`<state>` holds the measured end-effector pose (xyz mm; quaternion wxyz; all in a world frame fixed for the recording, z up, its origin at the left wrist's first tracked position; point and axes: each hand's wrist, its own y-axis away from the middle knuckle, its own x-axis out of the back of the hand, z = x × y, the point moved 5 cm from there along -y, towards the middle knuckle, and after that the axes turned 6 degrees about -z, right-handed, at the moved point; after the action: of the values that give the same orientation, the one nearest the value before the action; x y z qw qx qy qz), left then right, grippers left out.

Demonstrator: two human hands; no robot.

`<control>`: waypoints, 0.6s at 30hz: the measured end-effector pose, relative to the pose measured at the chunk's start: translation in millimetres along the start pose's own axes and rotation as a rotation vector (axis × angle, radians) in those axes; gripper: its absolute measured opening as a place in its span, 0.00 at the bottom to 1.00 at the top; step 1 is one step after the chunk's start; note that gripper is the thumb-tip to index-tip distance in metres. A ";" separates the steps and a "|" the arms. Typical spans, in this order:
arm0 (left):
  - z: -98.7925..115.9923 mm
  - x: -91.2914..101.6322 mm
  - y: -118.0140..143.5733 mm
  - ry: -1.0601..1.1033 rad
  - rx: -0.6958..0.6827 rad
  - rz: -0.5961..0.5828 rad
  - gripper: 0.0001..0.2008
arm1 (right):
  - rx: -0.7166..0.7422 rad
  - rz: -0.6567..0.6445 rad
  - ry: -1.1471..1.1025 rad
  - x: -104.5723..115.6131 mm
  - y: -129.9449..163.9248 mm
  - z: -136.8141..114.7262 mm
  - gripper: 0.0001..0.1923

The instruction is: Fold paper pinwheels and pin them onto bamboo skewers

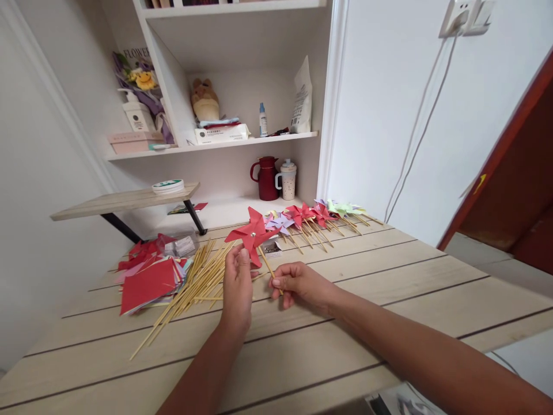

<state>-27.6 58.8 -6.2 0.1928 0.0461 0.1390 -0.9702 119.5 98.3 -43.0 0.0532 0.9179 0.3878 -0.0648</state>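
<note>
Head view cuts off your elbows at the near edge of the tabletop. Your left hand pinches the red pinwheel, hiding part of one blade; your right hand grips its stick, hiding the lower end.

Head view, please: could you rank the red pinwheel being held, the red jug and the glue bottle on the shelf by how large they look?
1. Red pinwheel, held up in both hands, nearest the camera, which flatters it.
2. Red jug.
3. Glue bottle, clearly smallest.
</note>
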 end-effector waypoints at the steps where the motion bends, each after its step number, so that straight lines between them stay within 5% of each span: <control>1: -0.2 -1.5 0.6 -0.003 0.014 -0.021 0.25 | -0.007 -0.002 0.007 -0.5 -0.1 0.9 0.22; 8: -3.0 -11.3 1.8 -0.026 0.053 -0.186 0.18 | -0.021 -0.026 0.001 -2.6 0.1 1.9 0.23; 18: 0.6 3.2 -4.8 -0.016 0.039 -0.014 0.15 | -0.032 -0.029 0.018 -1.9 0.2 1.6 0.22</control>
<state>-32.4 61.7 -4.9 0.1864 0.0410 0.1187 -0.9744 118.2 96.6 -44.3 0.0636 0.9118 0.4024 -0.0509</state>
